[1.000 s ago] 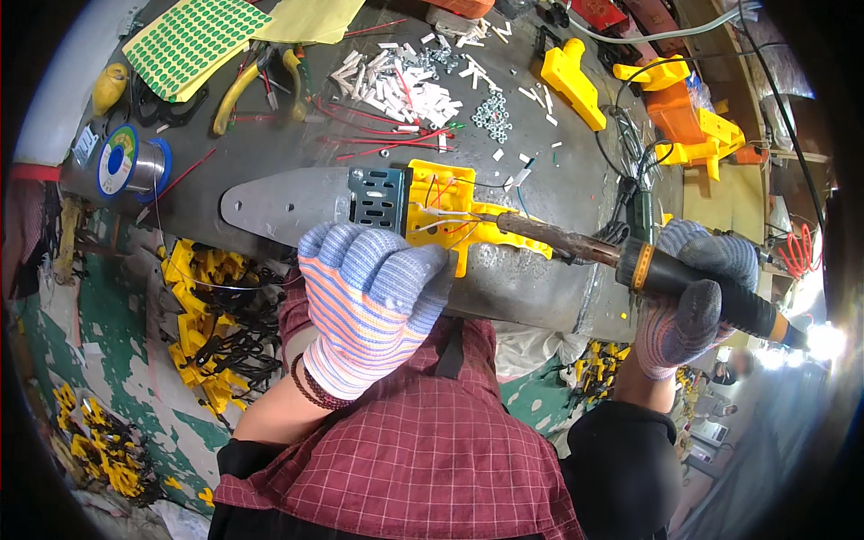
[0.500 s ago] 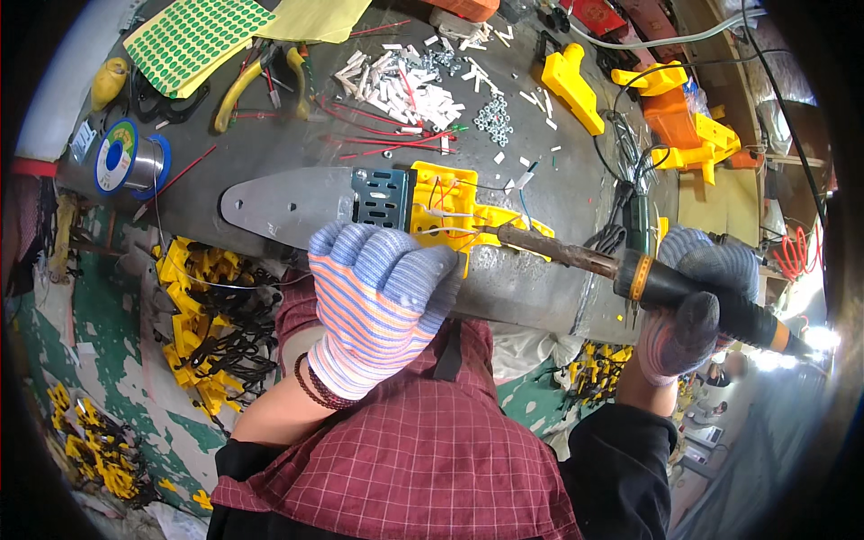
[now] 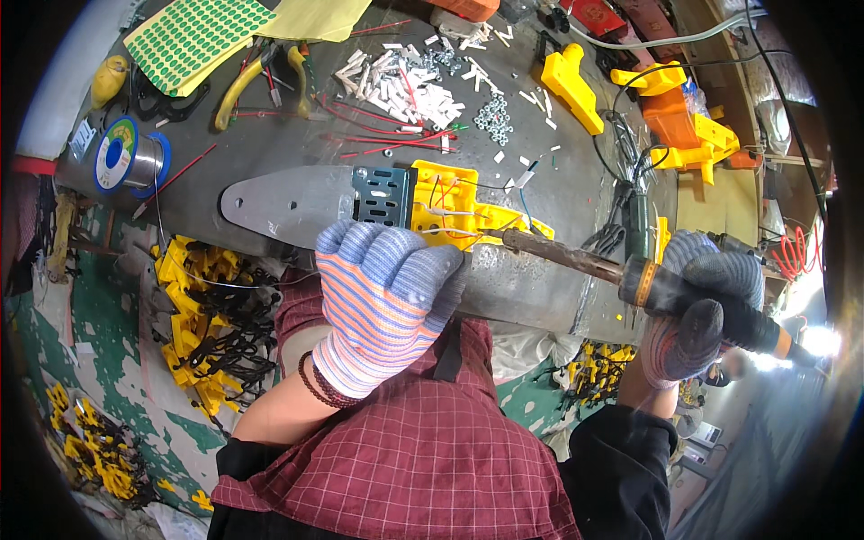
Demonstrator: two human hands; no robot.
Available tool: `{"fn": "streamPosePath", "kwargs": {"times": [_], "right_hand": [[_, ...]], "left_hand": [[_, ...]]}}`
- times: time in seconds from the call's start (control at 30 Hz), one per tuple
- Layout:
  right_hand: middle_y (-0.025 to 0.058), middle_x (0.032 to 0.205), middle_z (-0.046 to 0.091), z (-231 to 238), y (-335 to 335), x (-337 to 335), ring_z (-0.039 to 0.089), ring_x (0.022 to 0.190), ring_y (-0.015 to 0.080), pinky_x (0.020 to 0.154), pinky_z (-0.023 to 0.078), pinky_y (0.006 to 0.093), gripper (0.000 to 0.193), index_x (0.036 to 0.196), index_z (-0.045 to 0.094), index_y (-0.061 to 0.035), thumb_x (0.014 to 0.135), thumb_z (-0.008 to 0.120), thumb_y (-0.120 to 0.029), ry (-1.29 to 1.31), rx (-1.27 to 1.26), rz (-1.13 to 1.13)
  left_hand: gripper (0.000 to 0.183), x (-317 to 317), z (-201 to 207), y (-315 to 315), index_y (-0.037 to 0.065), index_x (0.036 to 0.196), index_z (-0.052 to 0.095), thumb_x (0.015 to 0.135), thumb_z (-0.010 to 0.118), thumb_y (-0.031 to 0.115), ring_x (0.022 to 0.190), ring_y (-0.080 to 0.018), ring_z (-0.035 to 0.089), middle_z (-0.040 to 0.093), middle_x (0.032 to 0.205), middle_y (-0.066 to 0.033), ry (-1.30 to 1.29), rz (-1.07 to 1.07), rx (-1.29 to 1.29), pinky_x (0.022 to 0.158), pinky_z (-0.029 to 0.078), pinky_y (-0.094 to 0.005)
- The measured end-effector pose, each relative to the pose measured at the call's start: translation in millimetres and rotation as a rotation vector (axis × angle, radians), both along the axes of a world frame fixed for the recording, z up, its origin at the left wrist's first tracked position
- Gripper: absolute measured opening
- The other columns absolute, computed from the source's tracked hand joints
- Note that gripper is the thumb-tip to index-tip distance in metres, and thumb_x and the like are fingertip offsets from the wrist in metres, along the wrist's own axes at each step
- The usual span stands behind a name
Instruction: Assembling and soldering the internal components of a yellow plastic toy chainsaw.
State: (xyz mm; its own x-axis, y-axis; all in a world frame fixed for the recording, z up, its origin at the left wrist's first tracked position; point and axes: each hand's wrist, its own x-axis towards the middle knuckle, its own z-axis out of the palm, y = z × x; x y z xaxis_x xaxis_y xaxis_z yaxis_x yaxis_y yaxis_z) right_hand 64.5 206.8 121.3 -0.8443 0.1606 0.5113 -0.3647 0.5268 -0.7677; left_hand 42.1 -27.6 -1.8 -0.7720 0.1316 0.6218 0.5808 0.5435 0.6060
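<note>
My right hand [image 3: 697, 301], in a striped glove, is wrapped round the black handle of a soldering iron [image 3: 576, 258]. The iron's dark tip points left, at the thin wires inside an open yellow plastic housing [image 3: 450, 184]. A grey metal blade-shaped plate [image 3: 292, 202] with a slotted dark bracket lies joined to the housing's left side. My left hand [image 3: 382, 288], gloved too, is closed just below the housing. A thin solder wire [image 3: 234, 286] runs from the spool [image 3: 135, 157] to this hand; its fingertips are partly hidden.
Behind the housing lie a heap of small white pieces [image 3: 432, 103], nuts [image 3: 493, 120], red wires [image 3: 396, 142] and yellow-handled pliers [image 3: 238, 94]. Sticker sheets [image 3: 193, 40] lie far left. Yellow housings [image 3: 571, 90] stand at right; more parts [image 3: 193, 315] are piled below the table edge.
Both hands have shifted slightly to the right. The iron's tip has drawn a little to the right along the housing. The housing and plate have stayed in place.
</note>
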Motion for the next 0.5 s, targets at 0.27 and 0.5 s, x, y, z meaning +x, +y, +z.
{"fn": "streamPosePath", "kwargs": {"times": [0.27, 0.5], "right_hand": [[0.0082, 0.09, 0.063, -1.2, 3.8, 10.1, 0.061, 0.089, 0.0224, 0.088, 0.048, 0.0407, 0.06, 0.103, 0.054, -0.004, 0.07, 0.089, -0.039, -0.026, -0.03, -0.02], [0.0109, 0.103, 0.053, 6.4, 18.0, 15.7, 0.054, 0.094, 0.0198, 0.084, 0.044, 0.0333, 0.05, 0.115, 0.05, -0.001, 0.085, 0.074, -0.032, -0.093, 0.102, 0.143]], "left_hand": [[0.029, 0.6, 0.9, -1.5, 0.015, 0.087, 0.063, 0.066, 0.082, 0.008, 0.072, -0.0261, 0.054, 0.054, 0.078, -0.003, -0.013, -0.002, 0.009, 0.068, 0.04, -0.0413], [0.032, 2.3, -6.4, 0.2, 0.019, 0.09, 0.065, 0.061, 0.078, 0.019, 0.075, -0.0245, 0.056, 0.057, 0.082, -0.0015, 0.012, 0.019, -0.005, 0.067, 0.04, -0.0429]]}}
